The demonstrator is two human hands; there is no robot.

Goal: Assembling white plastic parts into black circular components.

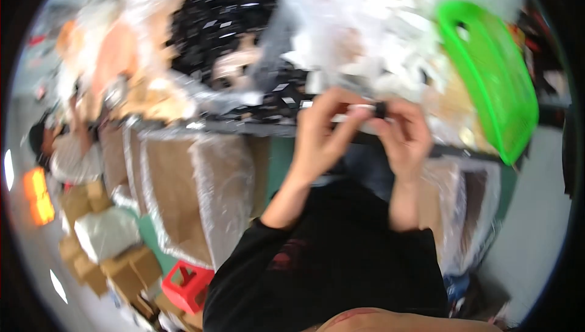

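My left hand (326,131) and my right hand (404,134) meet in front of my chest, over the table's near edge. Both are closed in a pinch. Between the left fingertips is a small white piece (363,106). A small black piece (380,109) sits at the right fingertips, touching or close beside the white one; blur hides which. Beyond my left hand, many small black parts (222,21) lie heaped on clear plastic. White parts (402,27) are piled past my right hand.
A bright green plastic basket (487,79) stands at the table's right. Plastic-lined cardboard boxes (177,192) sit below the table edge on both sides. A red stool (187,286) and brown cartons (131,271) are at lower left. Another person (76,149) is at far left.
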